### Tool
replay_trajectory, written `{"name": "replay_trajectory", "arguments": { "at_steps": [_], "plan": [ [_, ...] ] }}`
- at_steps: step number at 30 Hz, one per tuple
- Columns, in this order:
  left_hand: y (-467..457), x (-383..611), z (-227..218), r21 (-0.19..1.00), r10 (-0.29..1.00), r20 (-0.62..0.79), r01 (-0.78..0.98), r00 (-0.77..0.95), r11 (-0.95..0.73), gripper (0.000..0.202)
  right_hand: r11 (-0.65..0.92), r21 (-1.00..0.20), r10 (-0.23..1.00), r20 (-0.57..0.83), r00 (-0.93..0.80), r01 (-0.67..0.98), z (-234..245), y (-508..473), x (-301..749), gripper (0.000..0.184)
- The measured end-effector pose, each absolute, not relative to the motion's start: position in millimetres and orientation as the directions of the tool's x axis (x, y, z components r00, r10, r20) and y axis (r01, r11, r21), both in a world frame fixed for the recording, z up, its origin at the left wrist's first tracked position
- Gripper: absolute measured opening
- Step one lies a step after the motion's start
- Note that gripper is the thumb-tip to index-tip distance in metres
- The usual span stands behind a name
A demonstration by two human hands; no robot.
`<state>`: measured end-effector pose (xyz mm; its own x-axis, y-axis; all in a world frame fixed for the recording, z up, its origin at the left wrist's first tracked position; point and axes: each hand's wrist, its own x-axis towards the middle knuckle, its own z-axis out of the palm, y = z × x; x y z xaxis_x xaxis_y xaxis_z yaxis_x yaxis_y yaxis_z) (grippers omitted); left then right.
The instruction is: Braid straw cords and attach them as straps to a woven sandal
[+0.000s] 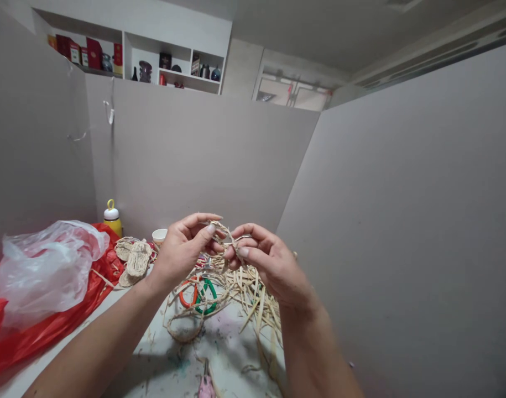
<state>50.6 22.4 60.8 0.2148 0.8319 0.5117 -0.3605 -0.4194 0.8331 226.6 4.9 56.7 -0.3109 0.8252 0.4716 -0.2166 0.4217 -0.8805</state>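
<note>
My left hand and my right hand are raised above the table, both pinching a twisted straw cord between thumb and fingers. The cord hangs down from my hands into a braided loop lying on the white table. Loose straw strips spread out under my right hand. Scissors with one orange and one green handle lie beneath my hands among the straw.
A clear plastic bag rests on a red bag at left. Small woven straw sandals, a paper cup and a yellow bottle stand at the back. A pink tool lies near the front edge. Grey partition walls enclose the table.
</note>
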Motion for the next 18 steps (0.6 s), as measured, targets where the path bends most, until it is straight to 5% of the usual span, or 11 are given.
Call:
{"name": "replay_trajectory", "arguments": {
  "at_steps": [11, 18],
  "plan": [
    [22.1, 47.8, 60.3, 0.855, 0.831, 0.497, -0.303, 0.248, -0.421, 0.017, 0.431, -0.898, 0.858, 0.44, -0.266, -0.093, 61.2, -2.9, 229.3, 0.023],
    [19.5, 47.9, 61.7, 0.853, 0.837, 0.513, -0.222, 0.191, -0.472, 0.016, 0.611, -0.748, 0.791, 0.59, -0.165, 0.259, 61.6, -2.7, 235.6, 0.011]
  ]
}}
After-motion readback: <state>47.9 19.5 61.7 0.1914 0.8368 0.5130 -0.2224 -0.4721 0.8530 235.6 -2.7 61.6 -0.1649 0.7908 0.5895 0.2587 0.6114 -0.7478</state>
